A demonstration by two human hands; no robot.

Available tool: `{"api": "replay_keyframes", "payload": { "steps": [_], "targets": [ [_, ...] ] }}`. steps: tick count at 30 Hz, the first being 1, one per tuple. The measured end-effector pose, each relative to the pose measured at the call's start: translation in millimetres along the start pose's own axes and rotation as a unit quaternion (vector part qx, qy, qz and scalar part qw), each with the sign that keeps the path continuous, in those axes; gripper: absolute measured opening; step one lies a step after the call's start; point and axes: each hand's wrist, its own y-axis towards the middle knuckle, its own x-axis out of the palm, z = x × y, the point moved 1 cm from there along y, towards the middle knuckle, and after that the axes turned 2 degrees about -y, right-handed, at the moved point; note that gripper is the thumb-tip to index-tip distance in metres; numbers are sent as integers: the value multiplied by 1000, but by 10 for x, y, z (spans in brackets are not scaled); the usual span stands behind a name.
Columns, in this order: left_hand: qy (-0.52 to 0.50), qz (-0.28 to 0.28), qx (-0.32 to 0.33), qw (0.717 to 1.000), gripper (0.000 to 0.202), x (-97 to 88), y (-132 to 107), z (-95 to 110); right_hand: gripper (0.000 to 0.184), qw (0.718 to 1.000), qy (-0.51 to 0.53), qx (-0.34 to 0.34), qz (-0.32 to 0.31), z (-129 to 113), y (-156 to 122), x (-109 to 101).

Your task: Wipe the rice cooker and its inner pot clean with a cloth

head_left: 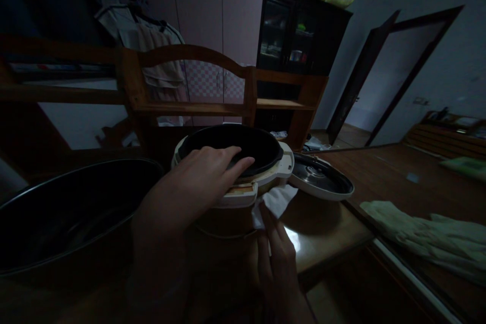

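Note:
A white electric cooker [271, 178] with a dark inner pot [261, 149] stands uncovered on a table. My left hand [205, 174] lies across the cooker's near rim, its thumb and index finger stretched out and apart above the pot's opening. Its other fingers are hidden. Lower right, my right hand [276, 245] presses a crumpled white cloth or tissue [279, 200] against the cooker's outer side, below the rim. The fingers lie close together over it. Beside the cooker, its round lid [322, 177] rests with the underside up.
A large dark pot or basin [76, 217] fills the left foreground. The wooden table [330, 233] has its edge at the right, near a pale green cloth [429, 228] on a brown surface. Behind the cooker stands a wooden shelf frame [190, 108].

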Motion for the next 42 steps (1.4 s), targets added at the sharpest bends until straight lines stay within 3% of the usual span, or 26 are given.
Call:
{"api": "replay_keyframes", "payload": {
  "steps": [14,20,24,31,42],
  "targets": [
    [48,-7,41,998,47,73,-14,-81,48,999,-27,37,-24,264,-285,92],
    [14,-8,13,1000,44,42,10,-59,38,995,43,66,63,250,-241,-103],
    [-26,-8,-33,999,45,6,43,-27,42,993,45,11,108,109,-53,-224],
    [-29,-5,-46,999,45,-26,38,7,49,998,23,-24,48,-46,264,-133],
    [-8,-5,-15,1000,44,7,28,-28,48,1000,12,15,5,105,11,-51]
  ]
}}
